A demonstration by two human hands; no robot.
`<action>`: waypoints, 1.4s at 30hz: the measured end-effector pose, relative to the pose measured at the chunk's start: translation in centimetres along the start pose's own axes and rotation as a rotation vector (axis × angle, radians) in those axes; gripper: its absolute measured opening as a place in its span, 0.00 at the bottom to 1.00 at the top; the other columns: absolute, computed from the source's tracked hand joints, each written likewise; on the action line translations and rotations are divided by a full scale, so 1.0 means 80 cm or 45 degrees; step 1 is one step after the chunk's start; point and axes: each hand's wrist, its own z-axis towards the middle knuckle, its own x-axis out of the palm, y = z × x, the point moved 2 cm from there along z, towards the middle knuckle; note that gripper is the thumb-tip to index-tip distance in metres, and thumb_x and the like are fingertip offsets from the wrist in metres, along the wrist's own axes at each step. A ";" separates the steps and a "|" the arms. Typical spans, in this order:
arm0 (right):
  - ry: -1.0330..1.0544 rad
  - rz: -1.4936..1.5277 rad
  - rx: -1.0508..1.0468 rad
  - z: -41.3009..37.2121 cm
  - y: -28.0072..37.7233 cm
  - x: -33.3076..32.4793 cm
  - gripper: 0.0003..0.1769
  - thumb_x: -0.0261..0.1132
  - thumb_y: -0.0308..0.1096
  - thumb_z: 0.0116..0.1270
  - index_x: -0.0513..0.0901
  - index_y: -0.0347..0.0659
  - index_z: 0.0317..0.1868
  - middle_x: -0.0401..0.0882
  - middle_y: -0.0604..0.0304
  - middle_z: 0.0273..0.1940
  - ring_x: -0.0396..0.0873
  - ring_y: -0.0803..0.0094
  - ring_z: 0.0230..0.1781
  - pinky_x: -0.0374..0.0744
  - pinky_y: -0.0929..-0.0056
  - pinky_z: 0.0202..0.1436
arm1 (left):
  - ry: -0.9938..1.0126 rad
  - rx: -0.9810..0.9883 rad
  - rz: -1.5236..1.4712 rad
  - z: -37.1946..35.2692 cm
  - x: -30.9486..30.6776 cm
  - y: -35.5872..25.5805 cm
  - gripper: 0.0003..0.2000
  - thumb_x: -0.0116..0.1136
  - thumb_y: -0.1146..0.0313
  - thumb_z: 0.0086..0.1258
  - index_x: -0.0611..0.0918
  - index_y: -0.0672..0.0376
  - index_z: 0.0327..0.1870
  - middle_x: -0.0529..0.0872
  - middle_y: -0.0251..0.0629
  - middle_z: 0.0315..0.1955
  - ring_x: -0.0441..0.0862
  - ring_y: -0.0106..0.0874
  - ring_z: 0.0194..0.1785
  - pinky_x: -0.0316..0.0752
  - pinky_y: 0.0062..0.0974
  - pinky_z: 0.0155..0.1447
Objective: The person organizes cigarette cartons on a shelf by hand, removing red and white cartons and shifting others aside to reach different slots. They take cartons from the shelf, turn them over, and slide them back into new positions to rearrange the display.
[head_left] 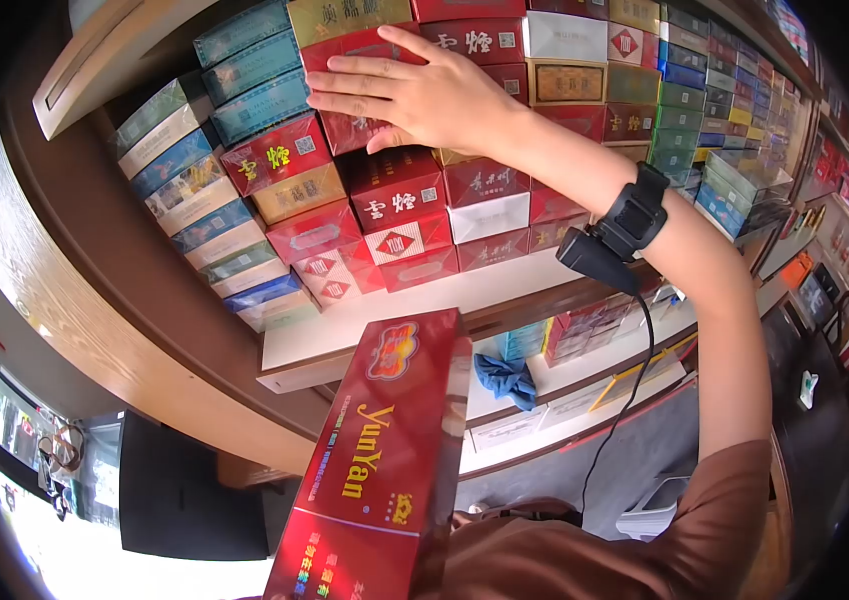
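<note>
Head view is showing a curved brown wooden shelving unit (145, 300) taking up most of the scene. Its white shelf board (505, 285) is carrying a tall stack of red, gold, white and teal cardboard cartons (395, 190), all lying flat in columns.

A long glossy red cardboard carton printed "YunYan" in gold (385, 440) is rising tilted from the bottom edge in the near foreground. It is sitting below the shelf board and well apart from the stack. Its lower end is running out of the picture, so whatever is gripping it is not showing, and the left hand is lying outside the frame.

A right arm in a brown sleeve (735, 500) is reaching up from the lower right. The right hand (425, 95) is lying flat with its fingers spread and thumb below them. It is pressing against a red cardboard carton end (357, 130) high in the stack and is clamping nothing.

A black strapped wrist device (630, 220) is sitting on that forearm, and a thin black cable (635, 380) is hanging down from it toward the body. A crumpled blue cloth (505, 378) is lying on a lower white shelf, just right of the long carton's top end.
</note>
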 end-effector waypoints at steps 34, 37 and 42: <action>0.396 0.516 0.869 -0.397 0.014 -0.120 0.40 0.75 0.27 0.35 0.72 0.51 0.55 0.70 0.64 0.57 0.63 0.63 0.63 0.51 0.51 0.70 | -0.161 -0.533 -0.295 0.003 0.158 -0.004 0.39 0.63 0.65 0.51 0.57 0.43 0.66 0.65 0.44 0.60 0.60 0.44 0.61 0.60 0.46 0.61; 0.499 0.515 0.877 -0.404 0.013 -0.115 0.40 0.75 0.42 0.41 0.70 0.53 0.58 0.64 0.62 0.62 0.58 0.61 0.67 0.48 0.49 0.71 | -0.106 -0.569 -0.298 0.004 0.167 -0.006 0.39 0.63 0.67 0.50 0.58 0.45 0.66 0.67 0.45 0.59 0.61 0.43 0.60 0.60 0.44 0.61; -0.140 0.567 1.275 -0.426 0.021 -0.140 0.30 0.60 0.47 0.64 0.64 0.42 0.61 0.61 0.50 0.63 0.59 0.55 0.66 0.53 0.56 0.69 | -0.083 -0.589 -0.298 0.000 0.185 -0.012 0.37 0.62 0.70 0.51 0.59 0.51 0.65 0.67 0.48 0.60 0.62 0.43 0.59 0.59 0.42 0.60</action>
